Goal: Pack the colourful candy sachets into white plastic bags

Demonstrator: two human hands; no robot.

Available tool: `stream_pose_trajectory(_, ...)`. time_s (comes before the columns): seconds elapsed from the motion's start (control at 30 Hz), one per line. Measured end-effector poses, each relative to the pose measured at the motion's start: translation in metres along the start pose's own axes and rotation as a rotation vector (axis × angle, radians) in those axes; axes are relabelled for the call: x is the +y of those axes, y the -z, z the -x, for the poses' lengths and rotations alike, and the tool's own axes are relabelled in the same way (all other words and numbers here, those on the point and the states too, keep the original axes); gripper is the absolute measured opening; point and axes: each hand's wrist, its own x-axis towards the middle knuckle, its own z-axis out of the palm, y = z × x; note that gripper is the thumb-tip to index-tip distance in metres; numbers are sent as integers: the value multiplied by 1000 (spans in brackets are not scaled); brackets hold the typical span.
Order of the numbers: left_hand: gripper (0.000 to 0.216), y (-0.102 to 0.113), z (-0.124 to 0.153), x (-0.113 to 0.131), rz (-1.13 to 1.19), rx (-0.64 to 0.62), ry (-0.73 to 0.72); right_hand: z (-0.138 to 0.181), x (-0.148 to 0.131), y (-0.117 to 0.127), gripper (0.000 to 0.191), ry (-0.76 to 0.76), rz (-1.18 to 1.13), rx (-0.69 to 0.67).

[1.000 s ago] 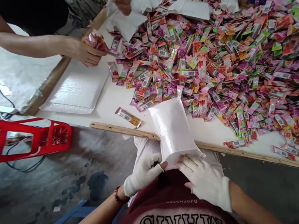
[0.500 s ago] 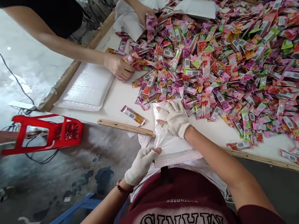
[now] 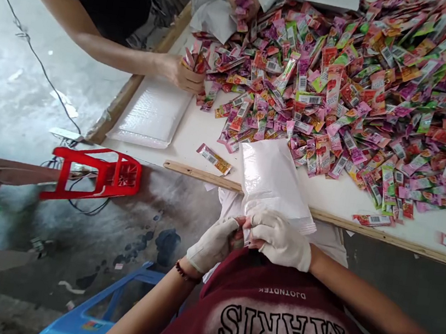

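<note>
A white padded mailer bag (image 3: 273,179) lies across the table's front edge, its near end hanging toward my body. My left hand (image 3: 214,245), in a white glove with bare fingertips, is closed at the bag's near left corner. Beside it, my right hand (image 3: 281,240), gloved the same way, pinches that same corner, and the fingertips of both hands almost meet. The bag looks filled and slightly puffed. Beyond it spreads a big heap of small colourful stick sachets (image 3: 333,91). One loose sachet (image 3: 213,158) lies left of the bag.
Across the left corner, a co-worker's hand (image 3: 188,74) grips several sachets, and the other hand (image 3: 241,4) holds more. A stack of flat white mailers (image 3: 147,115) lies near them. A red plastic stool (image 3: 92,176) and a blue stool (image 3: 104,305) stand on the floor.
My right hand has moved from the bag's top down to its near corner, beside my left hand. The co-worker's nearer hand has lifted with sachets. The view has shifted slightly.
</note>
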Motion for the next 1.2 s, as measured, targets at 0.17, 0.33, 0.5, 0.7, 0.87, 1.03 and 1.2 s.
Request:
stream_pose_trajectory(0.17,38,19,10,18,-448,79,-194,77,-25,73,16,-706,-242,-116)
stream_pose_trajectory(0.33,22,44,10,26,-1188,309,-806,143,-24,121,20,-1047,718,-384)
stream_pose_trajectory(0.5,45,46,-8,31,-1703,242,-1407,94,15,84,48,-247,921,11)
stream_pose_trajectory(0.7,24,36,-4,41,-1632,-114,-1358,52,40,63,28,-57,600,174)
stream_pose_trajectory(0.87,29,19,-3,48,-1364,141,-1027,36,43,67,33,-468,433,253)
stream_pose_trajectory(1.03,39,10,-18,49,-1328,297,-714,21,57,68,34,-686,429,164)
stream_pose_trajectory(1.2,35,14,-24,48,-938,267,-449,-3,61,68,28,-800,-41,282)
